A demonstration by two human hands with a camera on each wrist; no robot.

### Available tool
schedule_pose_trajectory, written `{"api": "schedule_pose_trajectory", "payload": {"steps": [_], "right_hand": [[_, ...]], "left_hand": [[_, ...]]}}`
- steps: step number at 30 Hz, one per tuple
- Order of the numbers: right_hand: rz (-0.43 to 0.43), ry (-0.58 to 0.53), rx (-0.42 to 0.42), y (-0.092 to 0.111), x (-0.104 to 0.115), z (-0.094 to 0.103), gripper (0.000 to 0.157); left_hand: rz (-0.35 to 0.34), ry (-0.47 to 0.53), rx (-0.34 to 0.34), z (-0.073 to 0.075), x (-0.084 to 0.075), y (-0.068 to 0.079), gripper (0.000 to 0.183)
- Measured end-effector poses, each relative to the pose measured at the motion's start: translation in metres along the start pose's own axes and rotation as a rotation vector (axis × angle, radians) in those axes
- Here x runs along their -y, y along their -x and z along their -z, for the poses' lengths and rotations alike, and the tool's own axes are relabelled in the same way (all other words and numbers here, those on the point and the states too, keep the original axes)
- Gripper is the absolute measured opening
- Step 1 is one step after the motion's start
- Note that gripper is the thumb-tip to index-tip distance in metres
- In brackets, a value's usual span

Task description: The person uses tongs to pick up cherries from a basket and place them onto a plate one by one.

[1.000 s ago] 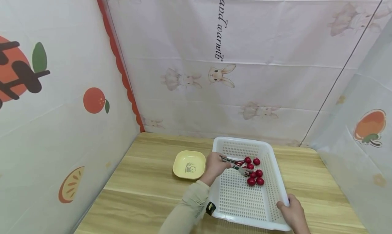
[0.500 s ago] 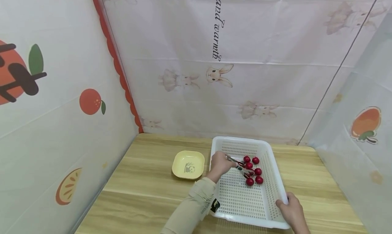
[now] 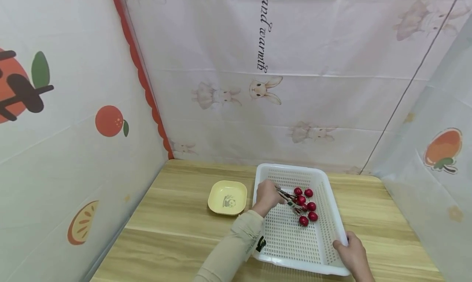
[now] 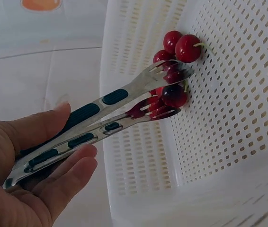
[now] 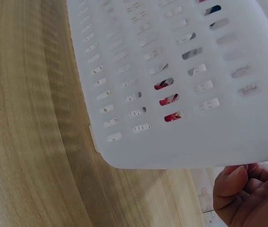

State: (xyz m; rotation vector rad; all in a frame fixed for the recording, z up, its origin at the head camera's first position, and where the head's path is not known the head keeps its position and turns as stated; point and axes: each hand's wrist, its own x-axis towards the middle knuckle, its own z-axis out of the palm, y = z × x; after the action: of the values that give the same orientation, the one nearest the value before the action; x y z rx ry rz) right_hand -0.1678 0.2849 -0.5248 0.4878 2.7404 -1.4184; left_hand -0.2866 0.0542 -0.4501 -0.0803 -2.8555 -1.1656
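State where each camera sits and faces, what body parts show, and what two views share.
Head: on the head, facing forward and down at the white basket; left hand, sleeve and right hand show.
Left wrist: on that wrist, facing the tongs and red fruits; left hand shows.
Right wrist: on that wrist, facing the basket's outside; right hand shows.
Head and left wrist share the tongs.

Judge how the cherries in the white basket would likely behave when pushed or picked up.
Being round, the cherries would probably roll when pushed across the floor of the basket. Their glossy skins suggest they might slip from the shiny tongs. Small beside those tongs, each is likely light.
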Motion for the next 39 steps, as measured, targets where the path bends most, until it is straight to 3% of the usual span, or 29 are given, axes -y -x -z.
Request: {"api": "schedule_pose_trajectory", "payload": {"steps": [4,10,15,23,31,39], "right_hand": [[0.012,0.009,-0.002,0.001,-0.002,0.000,0.034],[0.027,0.013,-0.008,0.002,-0.005,0.000,0.034],[0.026,0.013,-0.004,0.002,-0.007,-0.001,0.034],[0.026,0.012,-0.013,0.000,-0.007,-0.002,0.035],[0.007,0.016,-0.010,-0.002,-0.004,-0.001,0.037],[-0.001,0.009,-0.006,-0.004,-0.004,-0.002,0.035]], "left_hand": [[0.005,-0.017,0.008,0.002,0.001,-0.001,0.024],[-0.038,-0.008,0.010,0.001,0.005,-0.002,0.026],[-0.098,-0.075,-0.009,-0.003,0.008,-0.005,0.036],[-0.142,-0.065,-0.081,0.007,0.001,-0.007,0.034],[-0.126,-0.055,-0.061,0.007,0.003,-0.008,0.031],[-0.161,-0.061,-0.098,0.012,0.000,-0.011,0.017]]}}
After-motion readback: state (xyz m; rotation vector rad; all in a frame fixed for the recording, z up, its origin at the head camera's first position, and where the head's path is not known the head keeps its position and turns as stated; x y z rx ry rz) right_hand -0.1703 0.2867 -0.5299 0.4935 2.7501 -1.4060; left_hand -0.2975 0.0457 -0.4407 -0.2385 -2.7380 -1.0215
